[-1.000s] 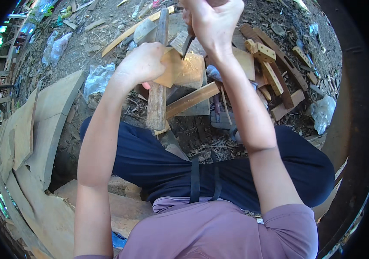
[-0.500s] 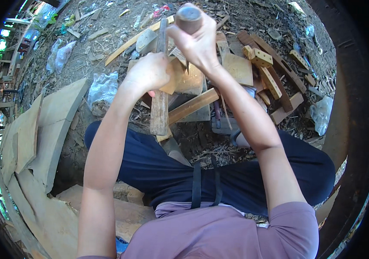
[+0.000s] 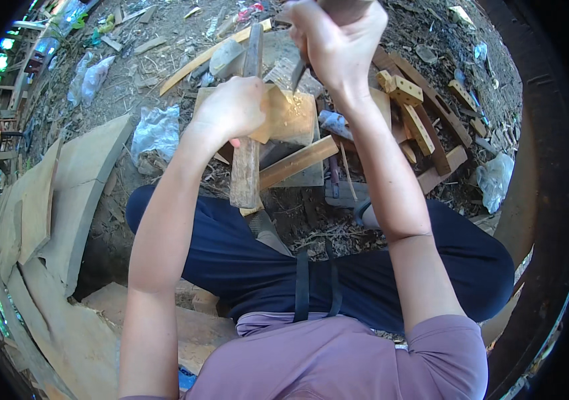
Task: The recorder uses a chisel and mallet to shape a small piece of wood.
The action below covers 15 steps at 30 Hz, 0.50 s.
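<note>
My left hand is closed on a small tan piece of wood, most of its fingers hidden beneath. Under that hand runs a long weathered wooden bar, pointing away from me. Beside the piece stands a wooden block with pale chips on its top. Raised above and right of the block, my right hand grips a thick wooden handle, cut off by the upper picture edge. A dark, narrow metal blade shows below this fist; the rest of the tool is hidden.
Cut wood pieces, including a block with holes, lie to the right. A squared wooden stick slants near my legs. Plastic bags lie on the littered ground. Large boards lean at the left.
My right hand has moved up and to the right with the wooden-handled blade, away from the block. The left hand stays nearly in place on the wood piece.
</note>
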Each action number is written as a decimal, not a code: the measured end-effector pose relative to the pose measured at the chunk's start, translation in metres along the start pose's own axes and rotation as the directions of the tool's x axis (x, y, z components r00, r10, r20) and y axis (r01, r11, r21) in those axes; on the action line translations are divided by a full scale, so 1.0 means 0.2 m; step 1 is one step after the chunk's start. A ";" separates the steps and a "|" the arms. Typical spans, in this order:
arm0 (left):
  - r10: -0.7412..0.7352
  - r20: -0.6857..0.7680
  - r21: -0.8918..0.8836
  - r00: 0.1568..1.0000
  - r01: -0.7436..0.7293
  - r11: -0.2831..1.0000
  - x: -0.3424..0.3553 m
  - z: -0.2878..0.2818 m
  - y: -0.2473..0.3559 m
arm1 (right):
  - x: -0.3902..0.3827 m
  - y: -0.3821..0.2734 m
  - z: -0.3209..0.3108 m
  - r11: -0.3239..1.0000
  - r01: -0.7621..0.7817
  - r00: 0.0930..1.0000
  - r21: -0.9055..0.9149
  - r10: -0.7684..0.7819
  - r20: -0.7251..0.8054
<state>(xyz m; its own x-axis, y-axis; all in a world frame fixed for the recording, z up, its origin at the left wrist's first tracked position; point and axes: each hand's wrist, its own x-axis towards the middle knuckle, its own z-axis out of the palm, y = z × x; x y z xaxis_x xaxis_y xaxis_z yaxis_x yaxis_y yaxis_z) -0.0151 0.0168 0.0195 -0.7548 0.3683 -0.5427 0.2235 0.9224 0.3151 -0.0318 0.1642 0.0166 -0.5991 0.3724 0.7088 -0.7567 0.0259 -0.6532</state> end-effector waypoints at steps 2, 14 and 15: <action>-0.013 0.003 -0.002 1.000 0.013 1.000 -0.02 -0.02 -0.01 | -0.12 0.11 -0.02 0.972 -0.222 0.972 -0.078 0.227 0.059; 0.040 -0.085 -0.006 0.996 -0.041 0.999 0.04 0.05 -0.04 | -0.19 0.11 0.00 0.946 -0.317 0.946 -0.061 0.320 0.046; 0.047 -0.085 -0.016 0.995 -0.049 0.999 0.05 0.05 -0.04 | -0.15 0.08 -0.01 0.967 -0.251 0.967 -0.037 0.253 0.033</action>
<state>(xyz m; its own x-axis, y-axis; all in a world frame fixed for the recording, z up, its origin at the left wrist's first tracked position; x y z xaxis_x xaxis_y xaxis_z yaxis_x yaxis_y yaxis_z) -0.0180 0.0149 0.0036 -0.7931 0.4003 -0.4590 0.2501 0.9013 0.3537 -0.0244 0.1554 -0.0158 -0.7791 0.3360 0.5292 -0.5716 -0.0341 -0.8198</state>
